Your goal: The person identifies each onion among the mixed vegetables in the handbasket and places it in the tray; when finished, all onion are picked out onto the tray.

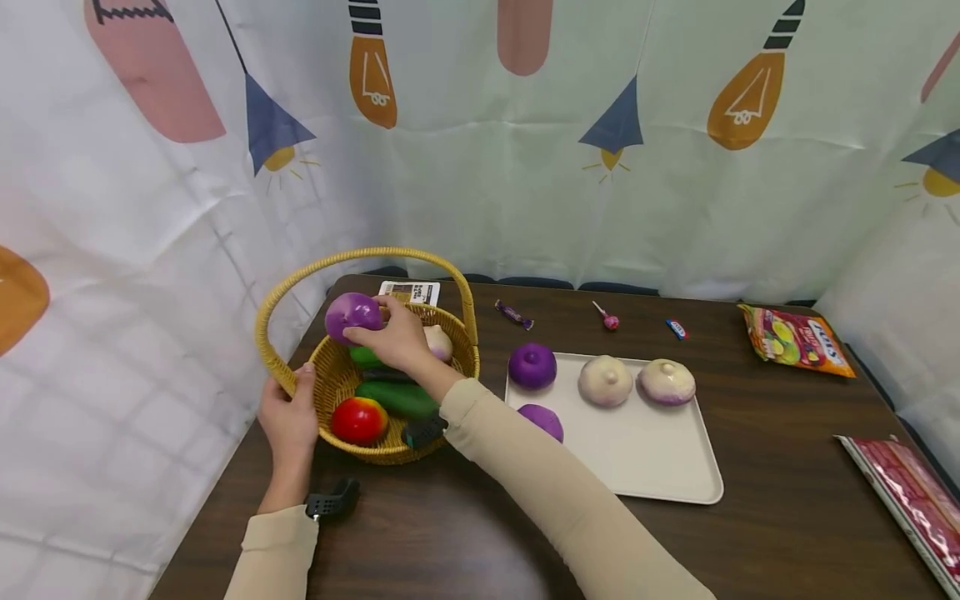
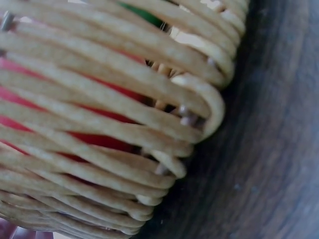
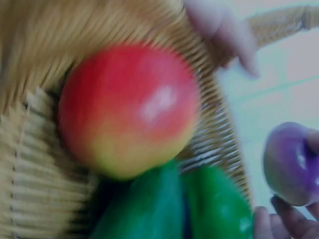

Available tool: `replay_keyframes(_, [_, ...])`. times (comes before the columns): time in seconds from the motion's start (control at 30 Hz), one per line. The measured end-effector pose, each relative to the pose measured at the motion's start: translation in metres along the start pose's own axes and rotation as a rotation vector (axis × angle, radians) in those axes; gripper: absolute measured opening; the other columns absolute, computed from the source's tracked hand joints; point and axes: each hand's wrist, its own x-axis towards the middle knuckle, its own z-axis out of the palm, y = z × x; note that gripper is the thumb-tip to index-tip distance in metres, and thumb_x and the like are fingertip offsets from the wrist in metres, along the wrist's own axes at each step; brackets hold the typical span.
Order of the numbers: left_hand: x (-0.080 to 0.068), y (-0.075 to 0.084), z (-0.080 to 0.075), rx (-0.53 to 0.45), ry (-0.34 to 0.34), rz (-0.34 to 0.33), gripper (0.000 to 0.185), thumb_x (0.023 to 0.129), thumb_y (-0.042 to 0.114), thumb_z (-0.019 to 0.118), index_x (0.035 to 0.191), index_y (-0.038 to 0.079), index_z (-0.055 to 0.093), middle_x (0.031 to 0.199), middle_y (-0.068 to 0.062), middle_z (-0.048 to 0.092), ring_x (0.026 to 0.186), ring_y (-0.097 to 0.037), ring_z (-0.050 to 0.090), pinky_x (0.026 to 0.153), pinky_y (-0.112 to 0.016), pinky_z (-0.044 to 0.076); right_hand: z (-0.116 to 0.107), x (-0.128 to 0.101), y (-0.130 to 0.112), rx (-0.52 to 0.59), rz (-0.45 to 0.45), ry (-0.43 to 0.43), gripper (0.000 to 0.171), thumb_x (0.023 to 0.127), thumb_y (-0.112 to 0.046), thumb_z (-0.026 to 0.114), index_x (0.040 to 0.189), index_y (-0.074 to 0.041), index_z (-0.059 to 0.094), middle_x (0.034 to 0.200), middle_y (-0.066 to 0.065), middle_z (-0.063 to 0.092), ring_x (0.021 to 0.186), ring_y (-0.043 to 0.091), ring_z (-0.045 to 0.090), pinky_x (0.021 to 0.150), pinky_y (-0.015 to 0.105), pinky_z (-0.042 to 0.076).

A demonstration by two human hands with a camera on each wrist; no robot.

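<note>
My right hand (image 1: 397,337) holds a purple-and-white turnip (image 1: 352,317) above the left side of the yellow wicker basket (image 1: 322,379). In the right wrist view this turnip (image 3: 286,164) is at the right, with fingertips around it. My left hand (image 1: 291,417) grips the basket at the left, where handle and rim meet. Inside the basket lie a red-yellow apple (image 1: 360,421), a dark green cucumber (image 1: 401,398), other green vegetables and a pale turnip (image 1: 438,342). The left wrist view is filled by the basket's woven side (image 2: 99,109), with red showing through.
Right of the basket, a white tray (image 1: 660,462) bears two purple turnips and two whitish ones. Behind are a card (image 1: 411,292), a wrapped candy (image 1: 514,315), a lollipop (image 1: 609,320) and a small blue candy (image 1: 677,329). Two snack packages (image 1: 797,340) lie far right.
</note>
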Motion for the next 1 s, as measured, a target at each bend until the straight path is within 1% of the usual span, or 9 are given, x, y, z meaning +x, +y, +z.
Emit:
replay_keyframes(0.17, [0.002,0.002,0.001,-0.016,0.010,0.002,0.036,0.093,0.037,0.066,0.108,0.004,0.066,0.085,0.018,0.060,0.079,-0.003,0.057,0.069,-0.015,0.045,-0.026,-0.030,-0.009,0.140,-0.063,-0.085,0.070,0.079,-0.039,0.079,0.139,-0.020,0.048,0.125,0.001,0.060,0.103,0.014,0.062,0.076,0.027,0.052])
replay_keyframes(0.27, [0.002,0.003,0.001,-0.019,0.010,0.006,0.034,0.092,0.037,0.066,0.107,0.005,0.066,0.085,0.018,0.060,0.080,-0.003,0.057,0.070,-0.016,0.044,-0.045,-0.051,-0.009,0.216,-0.093,-0.125,0.065,0.081,-0.031,0.079,0.136,-0.021,0.047,0.126,0.000,0.057,0.108,0.015,0.062,0.081,0.027,0.052])
replay_keyframes(0.4, [0.003,0.001,0.002,-0.025,0.012,0.000,0.031,0.092,0.035,0.066,0.105,0.007,0.067,0.084,0.019,0.059,0.079,-0.002,0.057,0.069,-0.016,0.044,-0.067,-0.076,0.004,0.316,-0.110,-0.151,0.061,0.081,-0.019,0.078,0.130,-0.018,0.042,0.125,0.003,0.053,0.110,0.017,0.061,0.086,0.031,0.052])
replay_keyframes(0.53, [0.003,-0.002,0.003,-0.031,0.003,-0.024,0.029,0.093,0.033,0.066,0.106,0.008,0.067,0.084,0.018,0.059,0.080,-0.002,0.056,0.069,-0.016,0.044,-0.090,-0.100,0.026,0.437,-0.126,-0.178,0.061,0.083,-0.008,0.074,0.133,-0.015,0.039,0.126,0.008,0.049,0.107,0.024,0.061,0.077,0.040,0.057])
replay_keyframes(0.63, [0.004,-0.003,0.002,-0.033,-0.006,-0.052,0.027,0.093,0.033,0.066,0.106,0.010,0.067,0.086,0.018,0.058,0.081,-0.003,0.056,0.069,-0.016,0.044,-0.113,-0.115,0.042,0.459,-0.147,-0.178,0.064,0.084,-0.003,0.072,0.138,-0.014,0.041,0.131,0.009,0.049,0.112,0.025,0.058,0.079,0.042,0.056])
replay_keyframes(0.73, [0.004,-0.004,0.001,-0.029,-0.004,-0.068,0.024,0.093,0.034,0.066,0.105,0.013,0.067,0.086,0.017,0.058,0.081,-0.002,0.055,0.069,-0.016,0.044,-0.136,-0.127,0.057,0.453,-0.155,-0.150,0.066,0.083,0.002,0.072,0.140,-0.016,0.045,0.134,0.007,0.050,0.115,0.026,0.056,0.083,0.040,0.055])
replay_keyframes(0.9, [0.003,-0.003,0.002,-0.029,0.010,-0.052,0.021,0.092,0.034,0.066,0.102,0.015,0.067,0.084,0.018,0.058,0.081,-0.003,0.054,0.070,-0.017,0.043,-0.173,-0.146,0.082,0.434,-0.129,-0.088,0.068,0.080,0.009,0.070,0.139,-0.017,0.048,0.137,0.008,0.049,0.118,0.028,0.053,0.088,0.038,0.052])
replay_keyframes(0.97, [0.003,-0.002,0.003,-0.036,0.010,-0.045,0.022,0.092,0.033,0.066,0.103,0.014,0.067,0.084,0.018,0.058,0.080,-0.003,0.054,0.070,-0.018,0.042,-0.186,-0.153,0.092,0.433,-0.115,-0.060,0.066,0.081,0.007,0.071,0.139,-0.016,0.047,0.138,0.008,0.047,0.120,0.026,0.050,0.091,0.035,0.050])
replay_keyframes(1.0, [0.004,-0.002,0.004,-0.038,0.009,-0.041,0.023,0.093,0.033,0.066,0.104,0.013,0.067,0.084,0.018,0.058,0.080,-0.003,0.054,0.070,-0.019,0.042,-0.192,-0.157,0.097,0.452,-0.111,-0.051,0.064,0.083,0.006,0.070,0.139,-0.014,0.047,0.138,0.010,0.047,0.119,0.026,0.052,0.090,0.037,0.052])
